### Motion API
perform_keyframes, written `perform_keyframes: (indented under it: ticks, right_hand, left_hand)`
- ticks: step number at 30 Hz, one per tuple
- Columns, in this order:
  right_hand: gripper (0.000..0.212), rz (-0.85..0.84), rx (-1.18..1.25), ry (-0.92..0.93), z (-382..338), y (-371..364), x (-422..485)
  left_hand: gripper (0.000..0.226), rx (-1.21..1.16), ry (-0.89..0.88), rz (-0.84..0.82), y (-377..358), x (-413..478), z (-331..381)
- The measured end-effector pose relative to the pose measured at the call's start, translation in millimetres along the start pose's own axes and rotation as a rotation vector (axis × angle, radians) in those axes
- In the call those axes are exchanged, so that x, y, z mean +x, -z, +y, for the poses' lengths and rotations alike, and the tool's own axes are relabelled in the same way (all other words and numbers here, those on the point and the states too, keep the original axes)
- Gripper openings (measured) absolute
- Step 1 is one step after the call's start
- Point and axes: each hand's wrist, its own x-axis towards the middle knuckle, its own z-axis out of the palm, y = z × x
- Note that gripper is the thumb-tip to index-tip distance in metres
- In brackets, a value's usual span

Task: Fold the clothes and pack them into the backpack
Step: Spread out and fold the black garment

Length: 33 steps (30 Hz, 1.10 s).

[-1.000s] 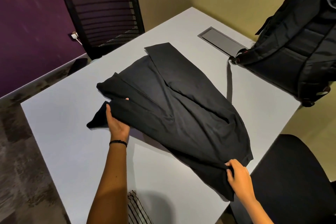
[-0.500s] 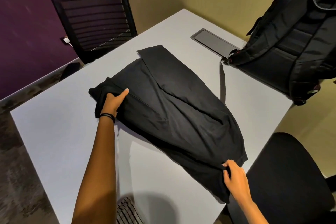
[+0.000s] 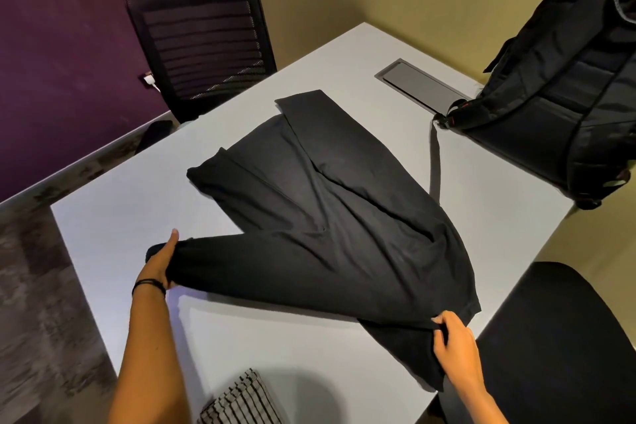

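Sleeve comes out sideways now, my left hand gripping its end, right hand pinching the shirt at its hem; refolding, I reckon.

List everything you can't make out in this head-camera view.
Head view, the only one:
1. backpack: its top and right side are cut off by the frame edge, so open or zipped cannot be told.
2. striped cloth: mostly cut off by the bottom edge.
3. left hand: its fingers are hidden under the black garment it grips; only the thumb shows.
4. black garment: folded over itself, so its type is unclear.
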Motion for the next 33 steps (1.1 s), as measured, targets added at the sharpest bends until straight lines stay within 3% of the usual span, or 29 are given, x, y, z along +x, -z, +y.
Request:
perform_keyframes:
  ticks: [4, 7, 8, 11, 13, 15, 20, 26, 28, 33]
  right_hand:
    - [0.027, -0.015, 0.003, 0.014, 0, -2, 0]
    - [0.027, -0.017, -0.023, 0.027, -1, -2, 4]
    - [0.026, -0.019, -0.033, 0.033, -1, -1, 6]
    - [0.018, -0.055, -0.113, 0.080, -3, 1, 11]
    - [0.015, -0.089, -0.196, 0.102, -6, 2, 14]
    - [0.018, -0.114, -0.295, 0.174, -8, 1, 17]
    - [0.052, -0.216, -0.502, 0.394, -23, -3, 15]
    - [0.053, -0.441, -0.377, 0.544, -43, -10, 12]
    - [0.053, -0.410, -0.285, 0.563, -62, -11, 19]
    - [0.021, -0.374, -0.072, 0.540, -119, -34, 61]
  left_hand:
    - [0.079, -0.138, 0.060, 0.159, 35, -7, -20]
    - [0.113, -0.183, 0.069, 0.266, 46, -8, -32]
    - [0.111, -0.132, 0.030, 0.331, 48, -10, -33]
    - [0.069, -0.009, -0.174, 0.474, 46, -15, -29]
    - [0.035, 0.080, -0.289, 0.437, 44, -17, -25]
    - [0.034, 0.121, -0.362, 0.374, 44, -21, -18]
    - [0.037, 0.040, -0.461, 0.327, 39, -31, 0]
    - [0.040, -0.098, -0.579, 0.231, 37, -47, 13]
    - [0.037, -0.137, -0.647, 0.202, 36, -53, 20]
    - [0.036, -0.174, -0.788, 0.100, 24, -75, 31]
